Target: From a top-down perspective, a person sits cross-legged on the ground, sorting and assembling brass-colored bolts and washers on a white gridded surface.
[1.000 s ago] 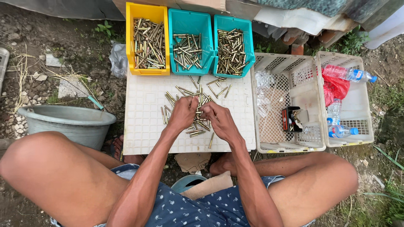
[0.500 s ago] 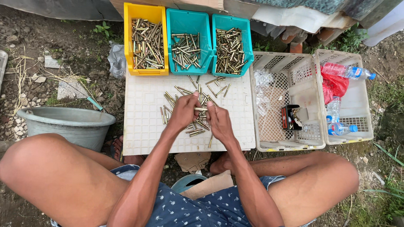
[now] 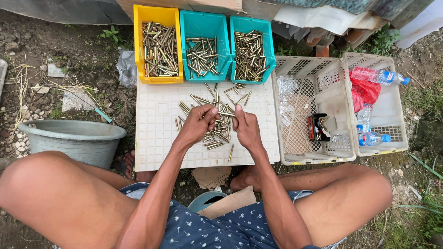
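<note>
l hand [image 3: 197, 123] and r hand [image 3: 247, 127] both over the loose pile of brass casings [image 3: 217, 131] mid-board. thumbs + forefingers pinched toward each other, rest of fingers curled in. looks like one casing [image 3: 226, 114] held level between the two hands, l fingertips on one end, r thumb tip up at the other, but can't tell for sure which hand actually bears it.

handling, my read: casings are small rigid metal tubes, light, smooth, prob a bit slippery and they roll. won't crush under a pinch. best grip is across the body w/ thumb + forefinger, or end to end. pile is tangled at mixed angles so single ones need picking off the top.

outward: pile sits on a white gridded plastic board [image 3: 157, 138], stragglers spread toward far edge. along that edge 3 bins touching side by side: yellow bin [image 3: 138, 41] w/ longer casings, teal bin [image 3: 184, 46] mid, second teal bin [image 3: 270, 50] w/ shorter ones.

r of board: two white lattice crates [image 3: 302, 159], touching. near one has clear bags + a small dark box; far one has red bag and plastic bottles [image 3: 380, 76].

l of board: grey basin [image 3: 69, 138] on dirt. person sits low, knees out either side.
</note>
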